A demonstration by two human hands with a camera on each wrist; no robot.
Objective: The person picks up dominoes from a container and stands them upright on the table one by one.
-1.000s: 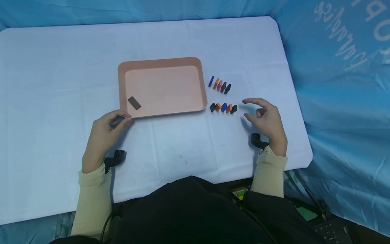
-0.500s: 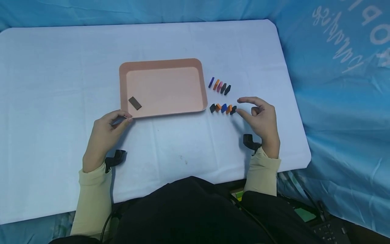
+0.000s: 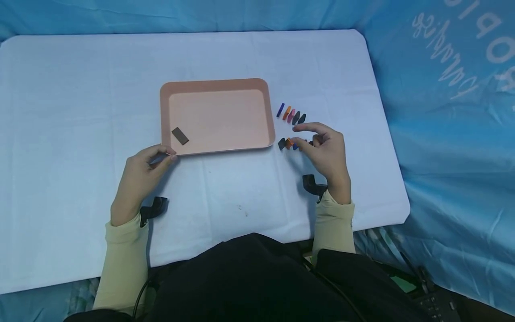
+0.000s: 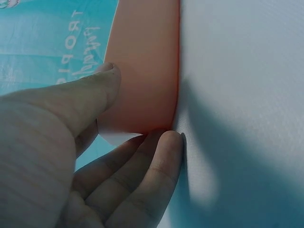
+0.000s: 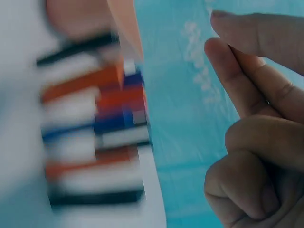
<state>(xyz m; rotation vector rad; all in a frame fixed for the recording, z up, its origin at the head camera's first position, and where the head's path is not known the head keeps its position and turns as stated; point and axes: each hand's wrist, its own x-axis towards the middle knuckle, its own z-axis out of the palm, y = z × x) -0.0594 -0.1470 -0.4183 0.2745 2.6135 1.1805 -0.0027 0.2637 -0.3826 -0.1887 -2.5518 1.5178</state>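
My left hand (image 3: 141, 176) grips the near left corner of a pink tray (image 3: 217, 85). In the left wrist view the thumb (image 4: 107, 85) presses the tray's outer wall, with the other fingers at its lower edge. A dark flat block (image 3: 180, 136) lies in the tray. My right hand (image 3: 327, 152) hovers over the front row of small upright blocks, its thumb and index finger apart and holding nothing. A black block (image 3: 281, 143) and an orange block (image 3: 288, 143) show at that row's left end; the hand partly covers the others.
Behind the right hand stands a second row of thin upright blocks, with a purple block (image 3: 280, 110) at its left end and a pink block (image 3: 291, 116) in the middle. A white cloth (image 3: 241, 188) covers the table; blue curtains (image 3: 434, 147) hang around it.
My right hand has moved left, from beside the front row to above it, and now hides part of that row. The left hand stays on the tray's corner.
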